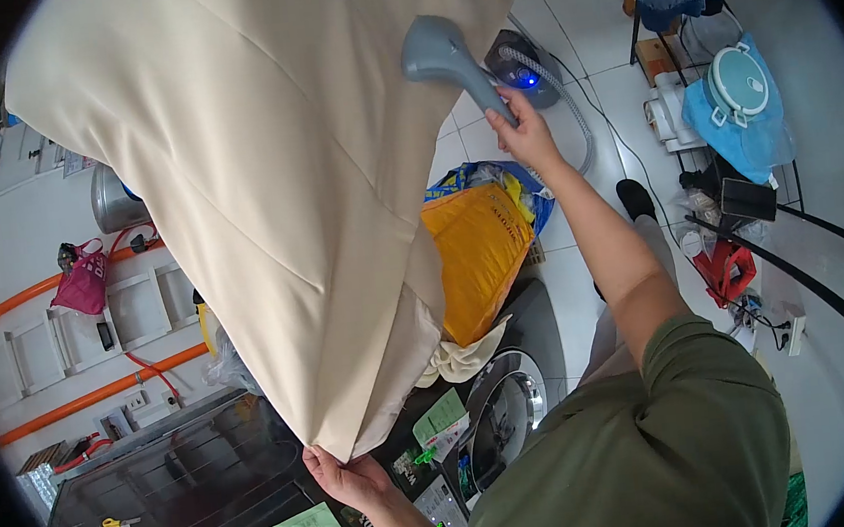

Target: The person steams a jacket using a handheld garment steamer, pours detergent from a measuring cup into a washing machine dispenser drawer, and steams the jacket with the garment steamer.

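Note:
A large cream-coloured cloth (264, 177), apparently a garment with seams and a folded edge, hangs in front of me. My left hand (353, 478) pinches its lower corner and pulls it taut toward me. In my right hand (523, 134) is a grey-blue garment steamer (442, 53), gripped by its handle. The steamer's head is at the right part of the cloth; whether it touches cannot be made out. Behind it on the floor stands the steamer base (523, 64) with a blue light, joined to a grey braided hose (575, 115).
Below the cloth are a yellow bag (482, 258) and a front-loading washing machine (503, 412). A dark glossy top (180, 485) holds yellow scissors (112, 526). At right, a rack carries a teal-lidded container (739, 80). A black cable (623, 146) runs across the tiled floor.

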A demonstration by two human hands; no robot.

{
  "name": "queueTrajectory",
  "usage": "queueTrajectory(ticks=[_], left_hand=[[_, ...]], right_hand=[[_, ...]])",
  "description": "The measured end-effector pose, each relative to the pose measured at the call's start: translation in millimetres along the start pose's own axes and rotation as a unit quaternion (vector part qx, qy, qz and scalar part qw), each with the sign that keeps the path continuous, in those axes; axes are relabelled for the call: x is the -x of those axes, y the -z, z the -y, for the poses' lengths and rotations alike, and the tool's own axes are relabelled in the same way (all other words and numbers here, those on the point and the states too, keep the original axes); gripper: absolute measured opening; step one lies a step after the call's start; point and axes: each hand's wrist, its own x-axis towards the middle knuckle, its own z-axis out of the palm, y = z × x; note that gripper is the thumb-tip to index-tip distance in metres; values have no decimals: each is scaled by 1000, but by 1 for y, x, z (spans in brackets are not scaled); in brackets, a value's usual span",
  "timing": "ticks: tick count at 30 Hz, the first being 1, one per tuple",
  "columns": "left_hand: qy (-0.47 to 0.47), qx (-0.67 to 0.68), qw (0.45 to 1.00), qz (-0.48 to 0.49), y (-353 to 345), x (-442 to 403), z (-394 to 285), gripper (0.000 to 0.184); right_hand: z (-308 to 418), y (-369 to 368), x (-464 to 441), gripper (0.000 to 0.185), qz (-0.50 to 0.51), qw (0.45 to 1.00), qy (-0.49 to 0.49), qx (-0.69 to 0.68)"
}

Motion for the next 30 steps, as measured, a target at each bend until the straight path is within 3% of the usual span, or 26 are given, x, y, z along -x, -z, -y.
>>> queueTrajectory(ticks=[5,12,18,24,27,30], left_hand=[[-6,-3,1000,-16,-5,-3,6,21],[-2,-9,1000,-29,-15,-11,12,16],[5,5,1000,-20,-25,-11,16,15],[5,2,1000,-20,-15,-11,20,16],[5,15,999,-29,-18,-9,19,16],[6,14,999,-47,-23,-8,20,16]], right_hand=[[10,3,4,47,53,998,-2,19],[19,-23,66,50,172,972,142,72],[43,-32,79,52,244,935,184,181],[48,-30,20,49,72,973,180,126],[65,-24,-6,48,37,978,160,132],[71,-27,-4,48,67,982,123,130]])
